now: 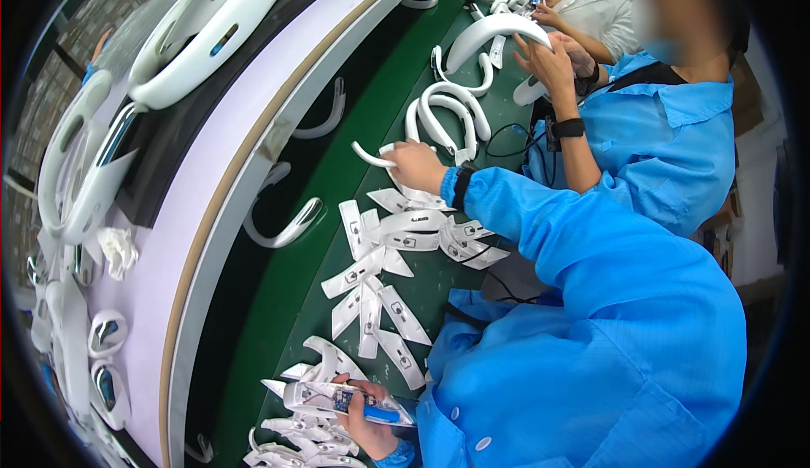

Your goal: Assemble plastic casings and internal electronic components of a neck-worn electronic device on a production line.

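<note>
Holding an open shell [308, 396], the left hand [364, 427] has it at the bottom centre of the frame, circuit board [342, 400] and blue block [381, 415] facing up! Just beside it, a heap of white parts [308, 447] crowds the lower edge. Up at the centre, the right hand [418, 167] has its fingers closed around a curved strip [369, 156], tip poking out to the left. Between the hands, white panels [369, 316] fan across the green counter [337, 173], overlapping every which way. Bands [481, 118] lie just above the right hand. Over at upper right, a co-worker [650, 139] in blue grips a white arch [506, 26], with another person [609, 4] in white beyond. And at left, a lavender ledge [224, 135] curves past more white shells [211, 59] and a crumpled cloth [118, 251]!
</note>
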Tool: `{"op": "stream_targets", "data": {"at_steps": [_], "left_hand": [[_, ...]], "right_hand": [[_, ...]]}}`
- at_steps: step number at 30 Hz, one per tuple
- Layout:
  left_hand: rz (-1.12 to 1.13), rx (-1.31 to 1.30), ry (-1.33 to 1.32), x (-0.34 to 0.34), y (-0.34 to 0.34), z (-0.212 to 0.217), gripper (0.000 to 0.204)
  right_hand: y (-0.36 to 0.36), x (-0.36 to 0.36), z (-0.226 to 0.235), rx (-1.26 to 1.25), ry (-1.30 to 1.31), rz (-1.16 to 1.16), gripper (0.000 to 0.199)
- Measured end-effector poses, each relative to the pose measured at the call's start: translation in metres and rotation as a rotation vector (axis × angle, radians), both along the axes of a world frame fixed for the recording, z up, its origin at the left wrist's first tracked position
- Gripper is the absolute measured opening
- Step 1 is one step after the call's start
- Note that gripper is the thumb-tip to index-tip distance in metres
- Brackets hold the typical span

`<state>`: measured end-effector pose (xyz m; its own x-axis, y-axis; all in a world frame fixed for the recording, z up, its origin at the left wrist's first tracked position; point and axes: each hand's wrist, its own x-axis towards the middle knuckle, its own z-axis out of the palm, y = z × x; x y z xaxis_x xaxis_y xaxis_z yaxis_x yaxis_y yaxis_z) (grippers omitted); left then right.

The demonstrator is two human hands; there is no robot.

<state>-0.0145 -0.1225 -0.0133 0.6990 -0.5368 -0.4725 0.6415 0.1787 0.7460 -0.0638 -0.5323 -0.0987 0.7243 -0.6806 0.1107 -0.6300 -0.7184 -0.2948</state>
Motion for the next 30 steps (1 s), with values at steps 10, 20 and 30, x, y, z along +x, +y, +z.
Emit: {"op": "stream_targets", "data": {"at_steps": [10, 20, 30], "left_hand": [[-0.061, -0.121, 0.02, -0.003, 0.0, -0.001, 0.039], [-0.065, -0.154, 0.053, 0.002, 0.02, -0.014, 0.039], [-0.015, -0.02, -0.071, 0.007, 0.039, -0.019, 0.038]], "right_hand": [[0.004, -0.071, -0.038, 0.341, 0.023, -0.077, 0.048], [0.13, -0.171, -0.099, 0.267, 0.386, -0.139, 0.1], [0.131, -0.162, -0.08, 0.026, 0.065, 0.028, 0.054]]}}
